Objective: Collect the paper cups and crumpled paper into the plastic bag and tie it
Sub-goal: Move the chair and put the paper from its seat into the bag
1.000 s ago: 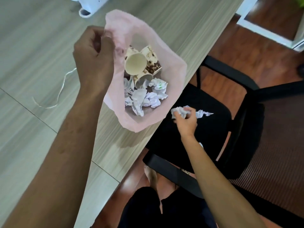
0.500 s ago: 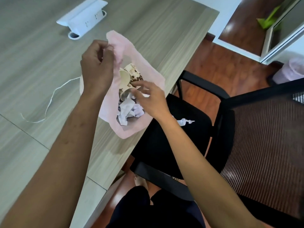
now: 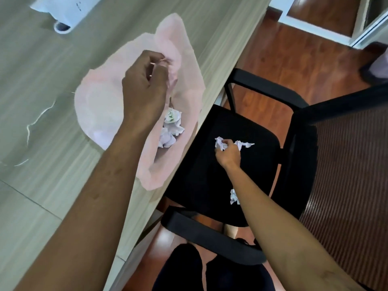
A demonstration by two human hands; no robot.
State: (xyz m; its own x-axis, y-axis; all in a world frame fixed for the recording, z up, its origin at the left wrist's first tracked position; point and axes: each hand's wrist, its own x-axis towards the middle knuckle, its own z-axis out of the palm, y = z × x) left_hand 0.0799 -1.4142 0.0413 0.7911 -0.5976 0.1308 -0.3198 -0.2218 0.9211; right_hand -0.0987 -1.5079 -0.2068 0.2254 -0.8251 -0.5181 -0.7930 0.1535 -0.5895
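Note:
A pale pink plastic bag (image 3: 184,66) lies on the wooden table near its right edge. My left hand (image 3: 144,85) pinches its rim and holds the mouth up. Several crumpled white papers (image 3: 171,128) show inside; the paper cups are hidden behind my hand. Down on the black chair seat, my right hand (image 3: 227,153) closes on a crumpled paper (image 3: 220,143), with another torn crumpled piece (image 3: 245,144) touching it on the right. One more paper ball (image 3: 234,197) lies on the seat beside my right forearm.
A black office chair (image 3: 262,127) with two armrests stands against the wooden table (image 3: 52,70). A white power-socket unit (image 3: 63,7) sits at the table's far left. A thin white string (image 3: 37,120) lies left of the bag. Reddish wood floor and a striped rug are to the right.
My right hand left the bag's mouth and dropped to the chair seat, where it now grips a crumpled paper. The bag's rim has sagged, hiding the cups.

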